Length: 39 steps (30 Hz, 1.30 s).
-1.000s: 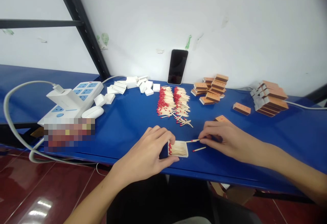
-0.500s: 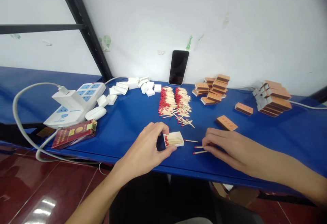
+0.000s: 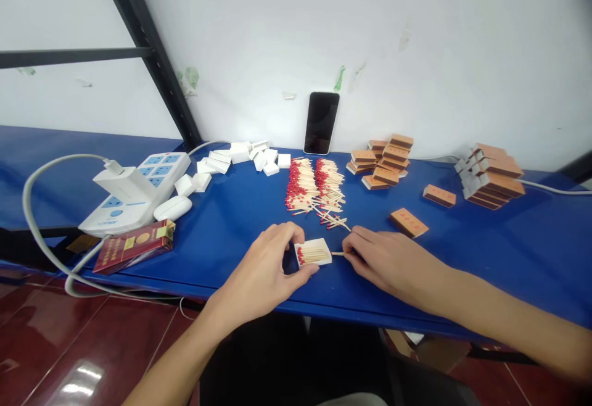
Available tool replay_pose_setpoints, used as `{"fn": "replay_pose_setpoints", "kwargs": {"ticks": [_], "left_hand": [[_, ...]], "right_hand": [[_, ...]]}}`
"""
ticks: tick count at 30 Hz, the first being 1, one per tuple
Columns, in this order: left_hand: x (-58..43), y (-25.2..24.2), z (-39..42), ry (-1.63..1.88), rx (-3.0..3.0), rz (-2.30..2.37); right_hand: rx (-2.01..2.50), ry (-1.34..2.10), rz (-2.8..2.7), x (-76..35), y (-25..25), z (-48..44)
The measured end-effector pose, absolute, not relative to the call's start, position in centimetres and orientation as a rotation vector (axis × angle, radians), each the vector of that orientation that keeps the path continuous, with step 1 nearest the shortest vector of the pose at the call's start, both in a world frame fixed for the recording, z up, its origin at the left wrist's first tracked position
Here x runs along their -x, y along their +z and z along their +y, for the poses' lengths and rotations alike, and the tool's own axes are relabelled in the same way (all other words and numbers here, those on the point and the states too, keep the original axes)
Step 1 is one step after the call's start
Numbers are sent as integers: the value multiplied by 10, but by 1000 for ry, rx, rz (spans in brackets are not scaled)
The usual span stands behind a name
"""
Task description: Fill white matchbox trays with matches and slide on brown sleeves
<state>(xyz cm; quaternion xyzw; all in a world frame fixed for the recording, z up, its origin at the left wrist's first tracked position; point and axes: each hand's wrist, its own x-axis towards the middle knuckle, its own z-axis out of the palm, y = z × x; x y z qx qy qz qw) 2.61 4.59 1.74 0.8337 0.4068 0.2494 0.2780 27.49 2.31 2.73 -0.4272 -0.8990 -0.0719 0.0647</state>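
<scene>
My left hand [image 3: 272,261] grips a small white tray [image 3: 326,258] by its left end, thumb in front and fingers behind. Several red-tipped matches [image 3: 312,253] lie in it side by side. Just right of the tray, my right hand [image 3: 388,261] has its fingertips closed on the end of a single match [image 3: 338,253], whose red head points at the tray. Behind the tray, two heaps of loose matches [image 3: 301,187] lie with their red heads to the left, and a few crossed ones lie in front of them.
White trays [image 3: 217,160] lie behind left, near a power strip [image 3: 160,174], a white mouse [image 3: 172,208] and a red packet [image 3: 134,245]. A phone [image 3: 321,123] leans on the wall. Orange matchboxes [image 3: 386,174] are piled behind right; two single boxes [image 3: 409,223] lie nearer.
My right hand has moved left, from beside two matches to the single match by the tray, and now pinches it. My left hand still holds the tray.
</scene>
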Motion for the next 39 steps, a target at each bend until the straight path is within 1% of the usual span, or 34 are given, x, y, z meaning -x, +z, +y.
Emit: {"fn": "replay_pose_setpoints", "kwargs": {"ticks": [5, 7, 9, 14, 18, 25, 36, 39], "left_hand": [[-26, 17, 46, 675, -2244, 1076], [-26, 17, 45, 674, -2242, 1077], [-26, 17, 45, 667, -2244, 1080], [-26, 18, 45, 658, -2236, 1089], [-26, 18, 46, 660, -2232, 1078], [-26, 16, 46, 678, -2242, 1071], [-26, 17, 46, 660, -2239, 1078], [-26, 16, 46, 659, -2231, 1085]], "right_hand": [[1251, -377, -2884, -284, 28, 19], [1289, -372, -2921, -287, 31, 20], [1368, -264, -2912, -289, 36, 26], [1657, 228, -2648, -286, 55, 62], [1755, 335, -2614, -277, 58, 82], [1709, 184, -2766, -272, 52, 83], [1685, -56, -2947, -262, 57, 80], [1675, -30, -2942, -261, 66, 78]]}}
